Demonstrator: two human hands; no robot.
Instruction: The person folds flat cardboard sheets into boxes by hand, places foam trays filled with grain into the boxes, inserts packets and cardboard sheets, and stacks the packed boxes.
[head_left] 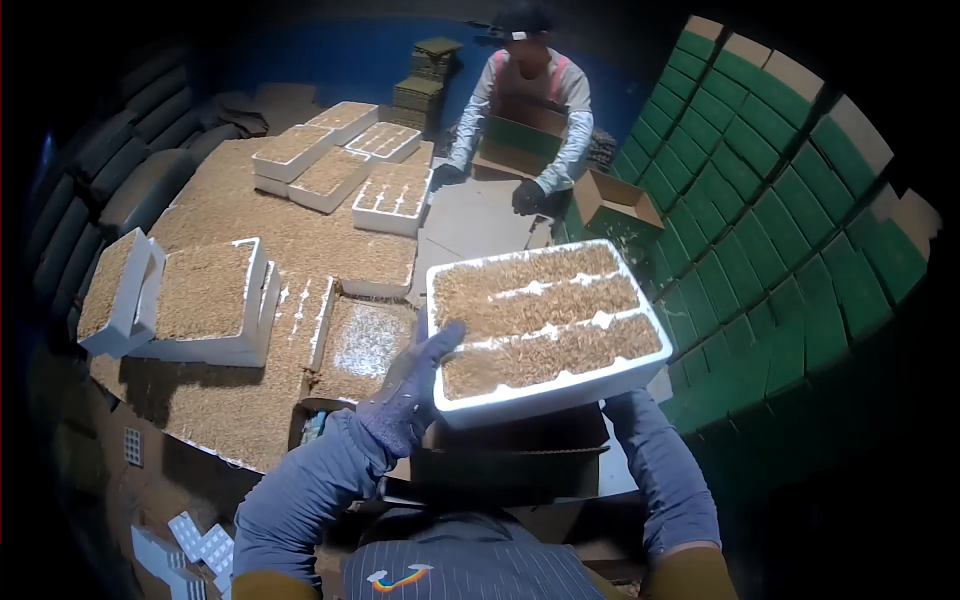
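Head view: the left hand [412, 372] curls around the left end of a white tray [560, 393], thumb over the rim, above an open carton [510, 470]; the right hand [626, 404], mostly hidden beneath, has a grip I cannot tell.

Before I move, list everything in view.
held tray: one, white, tan-filled, centre
other trays: many, white, tan-filled, left
open box: one, dark, below held tray
board: one, grey, far centre
co-worker: one, pale sleeves, far side
far boxes: two, green and brown, by co-worker
green boxes: many, green, stacked right
back stack: one, greenish, rear
bundles: several, dark, far left
pieces: several, white, lower left
left hand: one, grey-gloved, held tray's left
right hand: one, grey, mostly hidden underneath
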